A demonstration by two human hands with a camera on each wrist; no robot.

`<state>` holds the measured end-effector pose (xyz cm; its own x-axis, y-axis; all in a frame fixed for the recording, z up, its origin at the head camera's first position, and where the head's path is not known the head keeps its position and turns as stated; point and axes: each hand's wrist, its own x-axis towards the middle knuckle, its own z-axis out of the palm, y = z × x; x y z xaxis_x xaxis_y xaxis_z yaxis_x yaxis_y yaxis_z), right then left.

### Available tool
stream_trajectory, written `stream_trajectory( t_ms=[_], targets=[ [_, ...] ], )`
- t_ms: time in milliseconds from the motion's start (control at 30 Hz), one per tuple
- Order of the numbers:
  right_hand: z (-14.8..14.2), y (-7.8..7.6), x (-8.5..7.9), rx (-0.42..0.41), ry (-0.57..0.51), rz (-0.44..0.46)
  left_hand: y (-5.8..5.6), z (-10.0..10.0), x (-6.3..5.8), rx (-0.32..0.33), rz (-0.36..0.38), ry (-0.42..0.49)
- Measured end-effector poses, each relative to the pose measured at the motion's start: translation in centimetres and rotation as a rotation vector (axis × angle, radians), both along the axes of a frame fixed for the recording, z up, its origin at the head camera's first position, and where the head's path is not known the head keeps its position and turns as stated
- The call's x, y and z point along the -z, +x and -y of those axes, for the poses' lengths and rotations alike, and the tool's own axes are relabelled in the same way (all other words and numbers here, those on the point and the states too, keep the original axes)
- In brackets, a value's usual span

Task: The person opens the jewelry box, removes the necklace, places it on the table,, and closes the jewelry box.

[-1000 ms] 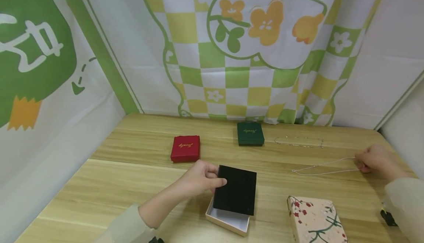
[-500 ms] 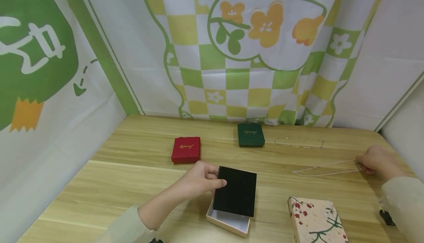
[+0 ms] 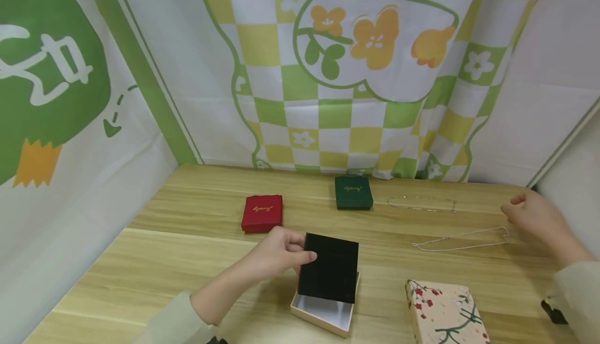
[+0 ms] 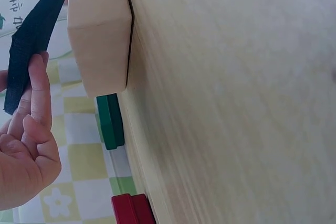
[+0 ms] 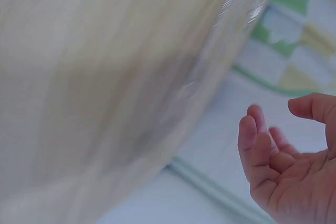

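My left hand (image 3: 278,250) pinches a black velvet box insert (image 3: 329,268), thumb on its front face. The insert is tilted up over an open cream box base (image 3: 323,323), whose pale inside shows below it. In the left wrist view the insert (image 4: 34,40) appears edge-on, with fingers on both sides. My right hand (image 3: 534,216) is raised above the table's right side, holding nothing. Its fingers are loosely bent and its thumb stands apart in the right wrist view. Just below it a thin silver necklace (image 3: 442,238) lies stretched out in a long loop.
A floral box lid (image 3: 447,313) lies right of the base. Farther back are a red jewelry box (image 3: 262,214) and a green one (image 3: 353,193). A second necklace (image 3: 428,209) lies at the back right. A printed curtain (image 3: 335,112) hangs behind the table.
My right hand has let go of the necklace's end and lifted up and away from it; the chain now rests on the table. The left hand holds the insert almost as before.
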<state>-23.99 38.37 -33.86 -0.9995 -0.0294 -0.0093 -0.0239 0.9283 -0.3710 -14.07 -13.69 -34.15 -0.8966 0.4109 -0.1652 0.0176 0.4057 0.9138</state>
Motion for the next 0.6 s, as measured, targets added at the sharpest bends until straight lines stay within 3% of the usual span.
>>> stream_trajectory(
  t_ms=[200,600],
  targets=[
    [4.9,0.8,-2.0,-0.037,-0.008,-0.032,-0.2,0.4,-0.2,-0.010,0.023,0.019],
    [15.1,3.7,-3.9,-0.290,-0.077,-0.055,-0.6,1.8,0.3,0.033,0.071,0.024]
  ],
)
